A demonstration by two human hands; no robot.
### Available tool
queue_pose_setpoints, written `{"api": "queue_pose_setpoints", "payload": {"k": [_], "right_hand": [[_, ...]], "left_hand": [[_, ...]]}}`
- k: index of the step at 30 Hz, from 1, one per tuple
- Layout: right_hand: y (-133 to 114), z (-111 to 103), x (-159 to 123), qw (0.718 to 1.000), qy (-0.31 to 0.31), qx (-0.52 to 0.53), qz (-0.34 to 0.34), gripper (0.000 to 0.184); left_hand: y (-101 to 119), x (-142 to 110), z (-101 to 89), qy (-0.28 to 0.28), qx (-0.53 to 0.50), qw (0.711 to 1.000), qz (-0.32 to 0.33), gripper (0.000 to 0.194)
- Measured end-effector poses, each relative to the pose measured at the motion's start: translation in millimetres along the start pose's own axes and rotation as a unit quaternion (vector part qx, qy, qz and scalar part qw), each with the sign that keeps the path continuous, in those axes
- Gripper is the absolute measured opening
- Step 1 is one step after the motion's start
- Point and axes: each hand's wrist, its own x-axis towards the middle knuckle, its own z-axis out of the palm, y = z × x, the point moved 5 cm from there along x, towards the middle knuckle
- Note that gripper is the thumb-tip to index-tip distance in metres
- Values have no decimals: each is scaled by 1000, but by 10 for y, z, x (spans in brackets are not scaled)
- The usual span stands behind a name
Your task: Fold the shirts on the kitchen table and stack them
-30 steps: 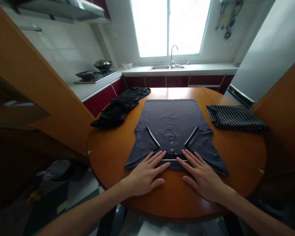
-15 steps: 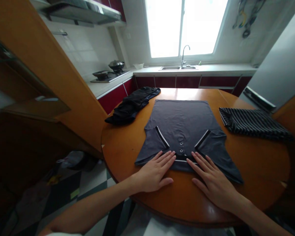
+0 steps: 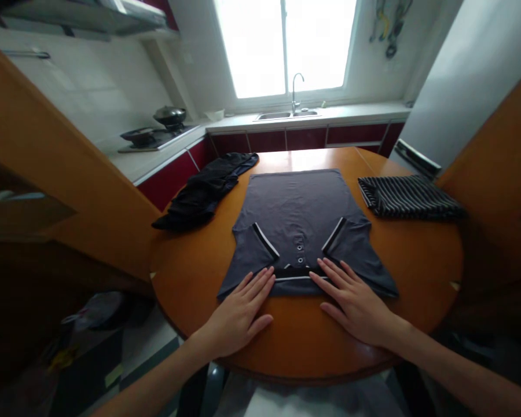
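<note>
A dark grey short-sleeved shirt (image 3: 297,200) lies spread on the round wooden table, its collar end toward me. Both sleeves are turned inward over the body, with black and white trim at the cuffs. Two ring-like buttons show at the centre, just above the black collar band with its white stripe. My left hand (image 3: 244,313) lies flat, fingertips on the shirt's near edge left of the collar. On the collar's right side, my right hand (image 3: 351,301) rests flat with fingers spread. Neither hand grips the cloth.
On the table's (image 3: 191,272) left side lies a crumpled black garment (image 3: 204,190). A folded black-and-white striped cloth (image 3: 408,197) is at the right. Beyond stand a counter with a sink (image 3: 286,115), a stove with a lidded pan (image 3: 170,116), and a fridge (image 3: 455,75) at right.
The view has turned to the right, so everything sits further left in it. Both hands still rest flat by the collar, and the fingers of my left hand have slid slightly outward from it.
</note>
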Motion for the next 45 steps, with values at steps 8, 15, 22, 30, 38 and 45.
{"api": "queue_pose_setpoints", "payload": {"k": [8, 15, 22, 30, 38, 45], "right_hand": [[-20, -69, 9, 999, -3, -14, 32, 65], [-42, -81, 7, 999, 3, -25, 35, 64], [-34, -60, 3, 999, 14, -24, 29, 65], [-111, -65, 3, 998, 53, -34, 23, 69], [-220, 20, 61, 1000, 16, 2, -24, 70], [-210, 44, 65, 1000, 3, -5, -20, 66]], "left_hand": [[-72, 22, 34, 55, 25, 998, 22, 77], [-34, 104, 44, 91, 15, 996, -1, 68], [97, 294, 15, 58, -14, 997, 45, 65], [225, 377, -11, 35, -16, 998, 57, 75], [322, 499, 25, 10, -45, 996, 71, 75], [302, 489, 40, 3, -50, 996, 71, 72]]}}
